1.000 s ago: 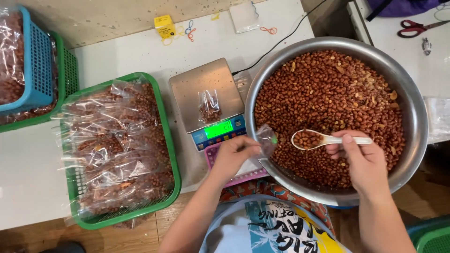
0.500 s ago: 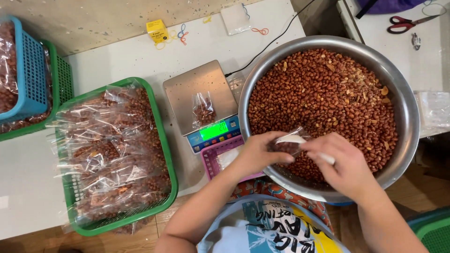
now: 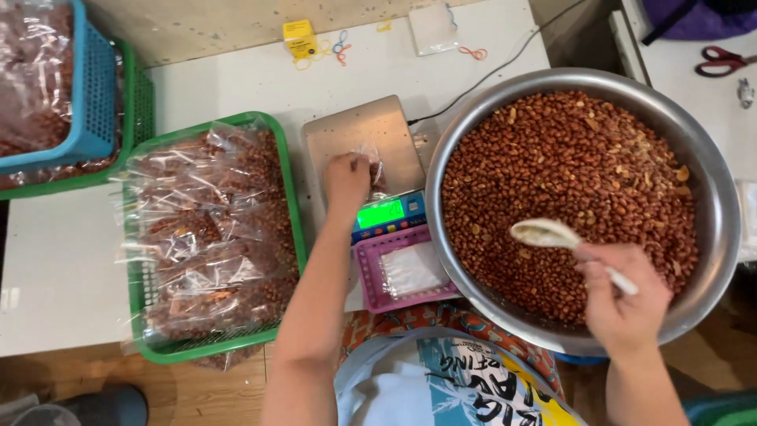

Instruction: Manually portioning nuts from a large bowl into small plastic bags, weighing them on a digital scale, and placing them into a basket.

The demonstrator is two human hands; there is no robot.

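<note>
While your left hand [image 3: 348, 178] rests on the scale [image 3: 364, 150], its fingers are curled onto a small clear bag [image 3: 374, 170] of peanuts lying on the steel platform; whether they pinch the bag or only press it, you cannot tell.

Your right hand [image 3: 621, 298] is closed around the handle of a white spoon [image 3: 552, 236], whose bowl hangs over the peanuts [image 3: 568, 181], tilted and blurred; its contents cannot be made out.

Items about your hands:
- Bowl [image 3: 714, 197]: large, round, steel, at your right, filled with red-brown peanuts, its rim touching the scale's right edge.
- Scale display [image 3: 380, 213]: lit green, just below your left hand.
- Pink tray [image 3: 371, 276]: small, directly below the display, holding empty clear bags [image 3: 410, 270].
- Green basket [image 3: 288, 205]: left of the scale, heaped with filled bags [image 3: 205, 229] of peanuts.
- Blue basket [image 3: 95, 95]: far left, stacked in another green basket [image 3: 142, 110], both holding more filled bags.
- Rubber bands [image 3: 341, 47]: loose on the white table [image 3: 63, 260] above the scale, beside a small yellow box [image 3: 300, 38].
- Scissors [image 3: 724, 60]: red-handled, upper right, well apart from the bowl.
</note>
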